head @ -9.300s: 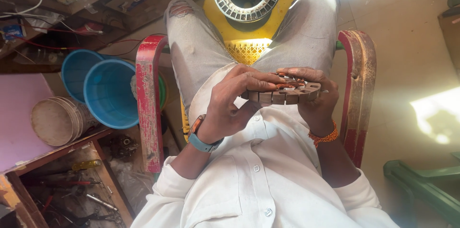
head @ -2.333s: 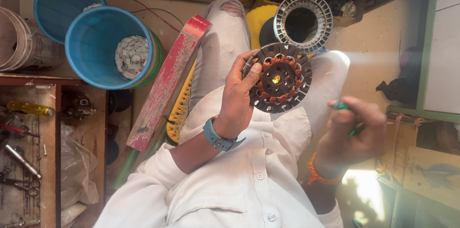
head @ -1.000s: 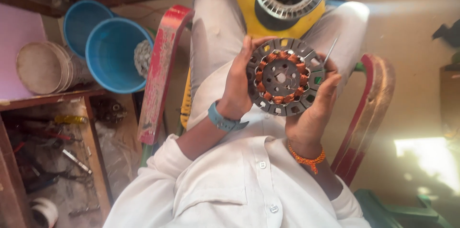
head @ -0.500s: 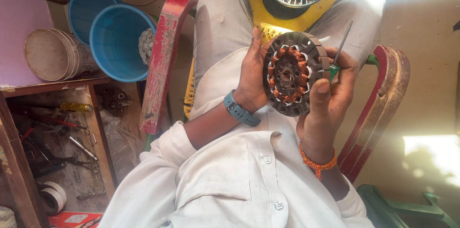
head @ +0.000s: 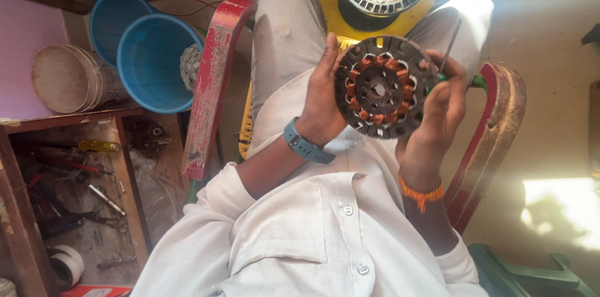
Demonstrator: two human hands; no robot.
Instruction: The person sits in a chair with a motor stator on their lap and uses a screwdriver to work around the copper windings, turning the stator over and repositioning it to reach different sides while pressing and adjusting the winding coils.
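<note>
A red chair (head: 212, 84) held the seated person; blue buckets (head: 150, 59) stood beside it. A round stator (head: 381, 86) with copper coils was raised above the lap. The left hand (head: 325, 94) clasped its left edge. The right hand (head: 440, 106) steadied its right edge, fingers closed on a thin screwdriver (head: 447, 53).

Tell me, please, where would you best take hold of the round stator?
Probably by the outer rim of the stator, from its sides: the flat disc stands on edge facing the camera, and the copper coils inside look delicate.
</note>
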